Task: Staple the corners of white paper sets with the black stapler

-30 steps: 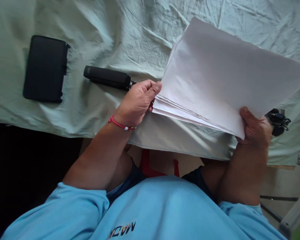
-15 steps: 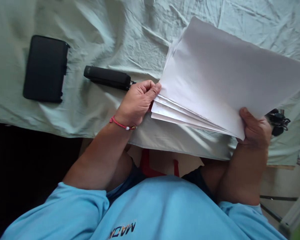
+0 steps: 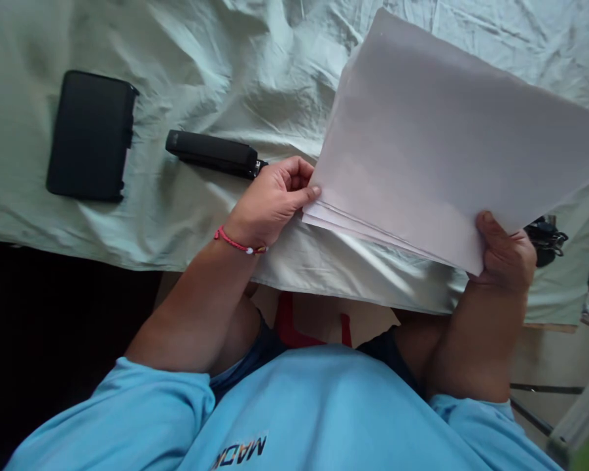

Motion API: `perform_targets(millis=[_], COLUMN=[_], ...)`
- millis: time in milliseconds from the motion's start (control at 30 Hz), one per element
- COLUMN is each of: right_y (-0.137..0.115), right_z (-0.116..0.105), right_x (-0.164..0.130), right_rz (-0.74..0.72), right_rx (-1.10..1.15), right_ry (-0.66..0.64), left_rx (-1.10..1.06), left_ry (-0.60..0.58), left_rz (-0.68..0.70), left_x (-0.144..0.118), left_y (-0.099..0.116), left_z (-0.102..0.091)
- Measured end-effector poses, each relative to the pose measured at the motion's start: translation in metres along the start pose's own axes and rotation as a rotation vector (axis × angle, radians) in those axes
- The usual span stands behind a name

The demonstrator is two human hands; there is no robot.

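Observation:
A stack of white paper sheets [image 3: 436, 144] is held tilted above the cloth-covered table. My left hand [image 3: 279, 196], with a red bracelet at the wrist, pinches the near left corner between thumb and fingers. At the lower right edge, my right hand [image 3: 508, 252] grips the stack, thumb on top and its fingers hidden beneath. The top sheet looks blank. Below it, the edges of a few lower sheets fan out slightly along the near side.
Left of the paper lies a slim black case [image 3: 213, 154], its end close to my left hand. A flat black box [image 3: 92, 136] rests farther left. Dark tangled items [image 3: 547, 239] sit beyond my right hand. Pale green wrinkled cloth [image 3: 201, 59] covers the table.
The paper's far edge has risen and tilted slightly. The lower sheets' edges are less fanned out. My left thumb has shifted down along the corner; my right hand has moved slightly right.

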State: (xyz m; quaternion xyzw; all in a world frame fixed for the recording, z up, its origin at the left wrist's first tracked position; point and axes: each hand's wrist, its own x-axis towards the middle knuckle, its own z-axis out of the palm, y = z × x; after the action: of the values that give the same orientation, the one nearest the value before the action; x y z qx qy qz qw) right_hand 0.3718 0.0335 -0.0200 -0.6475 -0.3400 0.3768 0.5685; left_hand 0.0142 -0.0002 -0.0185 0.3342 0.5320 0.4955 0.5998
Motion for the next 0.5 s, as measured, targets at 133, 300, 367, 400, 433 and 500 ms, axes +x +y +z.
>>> perform_targets(millis=[133, 300, 367, 400, 433, 500], right_y=[-0.002, -0.003, -0.002, -0.001, 0.0, 0.002], right_z=[0.0, -0.001, -0.002, -0.001, -0.001, -0.002], right_x=[-0.007, -0.015, -0.017, -0.017, -0.017, -0.015], right_rz=[-0.042, -0.078, -0.063, -0.065, -0.075, -0.108], right_rx=[0.02, 0.057, 0.071, 0.078, 0.081, 0.077], right_ry=[-0.004, -0.058, -0.142, -0.168, -0.169, -0.113], left_rx=[-0.053, -0.164, -0.17, -0.168, -0.156, -0.115], left_ry=[-0.059, -0.13, -0.088, -0.069, -0.054, -0.027], left_rz=[0.083, 0.177, 0.217, 0.252, 0.292, 0.347], left_x=[0.001, 0.0, -0.002, -0.003, -0.005, -0.009], left_y=[-0.001, 0.001, 0.002, 0.002, 0.003, 0.006], left_z=[-0.003, 0.0, 0.001, 0.0, 0.0, -0.002])
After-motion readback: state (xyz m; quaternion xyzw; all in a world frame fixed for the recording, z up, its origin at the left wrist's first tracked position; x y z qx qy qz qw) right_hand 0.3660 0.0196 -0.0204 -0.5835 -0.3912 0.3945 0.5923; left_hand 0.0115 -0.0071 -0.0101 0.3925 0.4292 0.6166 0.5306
